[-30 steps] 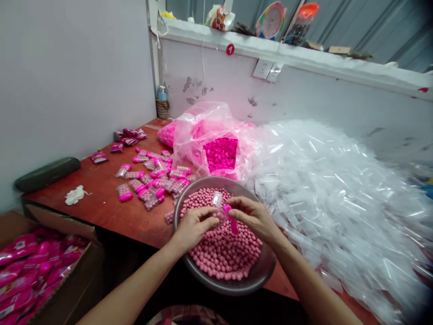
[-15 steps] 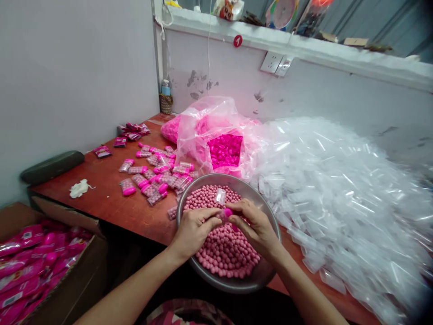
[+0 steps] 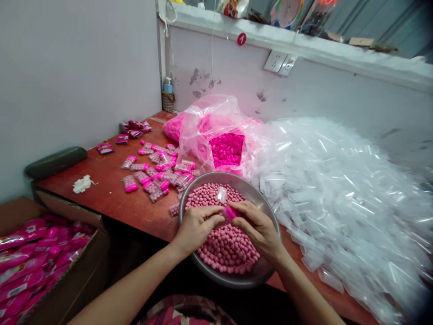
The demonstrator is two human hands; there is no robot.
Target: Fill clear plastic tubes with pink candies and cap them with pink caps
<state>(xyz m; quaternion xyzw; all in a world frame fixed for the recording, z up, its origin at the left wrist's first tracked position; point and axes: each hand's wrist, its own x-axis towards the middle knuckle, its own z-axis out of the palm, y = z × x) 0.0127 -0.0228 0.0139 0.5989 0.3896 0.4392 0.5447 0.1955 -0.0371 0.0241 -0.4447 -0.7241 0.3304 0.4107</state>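
Observation:
Over a metal basin (image 3: 238, 280) of pink balls (image 3: 225, 253), my two hands meet at one small container. My left hand (image 3: 194, 228) pinches its clear plastic body, mostly hidden by the fingers. Thumb and fingers of my right hand (image 3: 259, 228) are closed on its bright pink cap (image 3: 230, 212), at the end of the body. Whether the cap is fully seated I cannot tell. Another clear plastic container (image 3: 222, 194) lies on the balls near the basin's far side.
Capped, ball-filled containers (image 3: 158, 176) lie left of the basin on the red table (image 3: 111, 194). Behind it sits a plastic bag (image 3: 189, 131) of pink caps (image 3: 227, 149). Clear empty containers (image 3: 338, 189) are heaped at right. A cardboard box (image 3: 81, 266) holds pink packets (image 3: 30, 257).
The pink cap has turned a little between my right fingers, and my hands stay close together over the basin. The whole view has shifted slightly.

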